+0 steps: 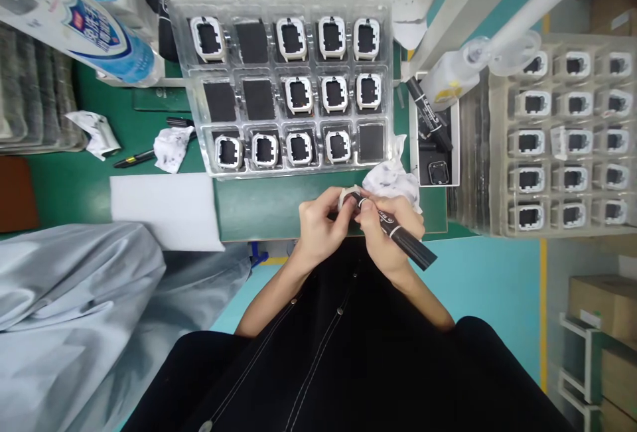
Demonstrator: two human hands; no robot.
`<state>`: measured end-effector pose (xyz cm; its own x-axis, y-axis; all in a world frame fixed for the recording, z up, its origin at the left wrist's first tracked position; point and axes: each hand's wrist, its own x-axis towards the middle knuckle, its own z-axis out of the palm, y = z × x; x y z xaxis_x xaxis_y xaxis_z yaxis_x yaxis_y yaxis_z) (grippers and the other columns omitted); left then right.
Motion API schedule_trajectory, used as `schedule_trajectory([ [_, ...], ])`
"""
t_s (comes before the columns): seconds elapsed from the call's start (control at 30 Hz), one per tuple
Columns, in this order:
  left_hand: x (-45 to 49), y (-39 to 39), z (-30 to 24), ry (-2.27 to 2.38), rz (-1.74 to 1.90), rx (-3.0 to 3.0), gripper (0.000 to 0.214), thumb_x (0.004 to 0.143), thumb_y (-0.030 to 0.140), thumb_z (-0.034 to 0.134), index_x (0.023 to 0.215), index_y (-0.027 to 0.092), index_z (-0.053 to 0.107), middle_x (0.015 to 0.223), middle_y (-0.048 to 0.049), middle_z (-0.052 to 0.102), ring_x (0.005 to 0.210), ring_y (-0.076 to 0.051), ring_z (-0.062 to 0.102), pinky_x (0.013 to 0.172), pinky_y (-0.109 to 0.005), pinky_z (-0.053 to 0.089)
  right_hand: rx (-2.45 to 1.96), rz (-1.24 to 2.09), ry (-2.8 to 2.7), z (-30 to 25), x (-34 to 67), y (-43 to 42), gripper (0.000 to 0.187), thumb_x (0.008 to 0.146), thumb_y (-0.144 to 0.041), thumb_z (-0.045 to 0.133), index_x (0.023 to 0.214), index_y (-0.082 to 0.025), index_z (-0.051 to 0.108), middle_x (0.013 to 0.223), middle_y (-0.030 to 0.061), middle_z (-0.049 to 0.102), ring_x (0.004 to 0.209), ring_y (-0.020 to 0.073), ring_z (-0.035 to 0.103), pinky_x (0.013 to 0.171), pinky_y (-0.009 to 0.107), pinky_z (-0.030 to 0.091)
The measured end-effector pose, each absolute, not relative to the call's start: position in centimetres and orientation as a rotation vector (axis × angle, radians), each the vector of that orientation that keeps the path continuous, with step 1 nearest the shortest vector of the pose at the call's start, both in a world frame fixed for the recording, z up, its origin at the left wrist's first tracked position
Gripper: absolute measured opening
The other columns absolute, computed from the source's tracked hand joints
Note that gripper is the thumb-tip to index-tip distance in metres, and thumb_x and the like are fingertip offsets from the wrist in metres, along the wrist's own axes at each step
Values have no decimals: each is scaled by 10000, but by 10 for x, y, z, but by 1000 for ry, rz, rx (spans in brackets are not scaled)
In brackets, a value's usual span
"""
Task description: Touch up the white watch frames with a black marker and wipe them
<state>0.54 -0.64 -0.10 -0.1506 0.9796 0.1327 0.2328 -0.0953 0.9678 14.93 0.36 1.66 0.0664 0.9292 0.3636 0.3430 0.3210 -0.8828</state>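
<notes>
Close to the table's front edge, my left hand is closed around a small white watch-case frame, mostly hidden by the fingers. My right hand grips a black marker pen, its tip end at the frame; whether the tip touches cannot be made out. A stained white cloth lies just behind my right hand. Beyond both hands is a clear plastic tray with rows of similar white frames, several of its pockets showing only dark foam.
At the right, a white box holds markers, beside a pump bottle and stacked trays of frames. On the left are a white foam sheet, crumpled wipes, a pen and a large bottle.
</notes>
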Motion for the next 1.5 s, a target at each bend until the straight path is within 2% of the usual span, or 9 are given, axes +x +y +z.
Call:
schedule_trajectory([
  [0.07, 6, -7, -2, 1424, 1309, 1344, 150, 1105, 280, 722, 1011, 186, 792, 784, 3, 814, 608, -104, 718, 611, -200, 555, -1219, 694, -1479, 20, 149, 3, 96, 1049, -237, 781, 976, -289, 750, 876, -21, 905, 977, 257, 937, 841, 361, 790],
  [0.2, 5, -5, -2, 1357, 1272, 1156, 201, 1083, 377, 782, 1010, 191, 797, 767, -4, 823, 631, -141, 782, 622, -217, 613, -1223, 760, -1423, 24, 154, 1, 121, 1051, -289, 801, 957, -275, 726, 939, -8, 925, 700, 201, 883, 709, 332, 771],
  [0.27, 4, -3, 0, 1296, 1255, 1039, 257, 1045, 439, 840, 1012, 188, 796, 771, -15, 833, 642, -166, 807, 642, -244, 655, -1204, 764, -1397, 24, 155, 0, 137, 1054, -311, 805, 955, -272, 718, 955, 1, 929, 661, 194, 867, 669, 322, 760],
  [0.47, 2, 2, 9, 1189, 1245, 836, 464, 894, 595, 982, 965, 180, 786, 730, -24, 813, 580, -174, 771, 579, -268, 668, -1181, 714, -1477, 25, 153, 0, 98, 1050, -312, 802, 1002, -286, 721, 978, 6, 929, 835, 254, 924, 774, 394, 800],
  [0.63, -1, 3, 11, 1175, 1262, 801, 503, 848, 622, 1016, 938, 182, 789, 696, -11, 784, 534, -153, 721, 543, -264, 649, -1123, 715, -1499, 25, 151, -1, 90, 1038, -275, 807, 1042, -293, 719, 1014, -3, 933, 1048, 299, 935, 849, 434, 816],
  [0.83, -8, 0, 0, 1099, 1320, 824, 420, 941, 586, 961, 1017, 201, 811, 776, -19, 803, 554, -149, 730, 543, -271, 643, -1049, 802, -1484, 33, 148, -4, 100, 1035, -244, 791, 1118, -264, 738, 1144, 47, 935, 1042, 299, 936, 862, 445, 825],
  [1.13, -13, 0, -9, 1065, 1310, 863, 328, 980, 544, 938, 1058, 247, 823, 836, -20, 818, 635, -164, 769, 620, -297, 670, -905, 728, -1475, 36, 143, -1, 178, 1051, -223, 757, 1197, -323, 740, 930, -26, 880, 955, 289, 937, 923, 513, 837],
  [1.37, -15, -1, -13, 1138, 1297, 876, 395, 961, 592, 939, 1068, 230, 823, 884, -26, 811, 741, -158, 758, 733, -286, 666, -1030, 670, -1557, 35, 144, -5, 71, 1068, -319, 753, 1119, -327, 705, 992, 32, 897, 1018, 347, 935, 768, 479, 840],
  [1.5, -15, -1, -12, 1128, 1290, 903, 380, 987, 582, 915, 1121, 236, 834, 932, -38, 836, 780, -163, 777, 756, -284, 665, -992, 728, -1555, 34, 145, -2, 93, 1063, -311, 765, 1125, -325, 696, 903, 11, 877, 1012, 335, 936, 849, 501, 838],
])
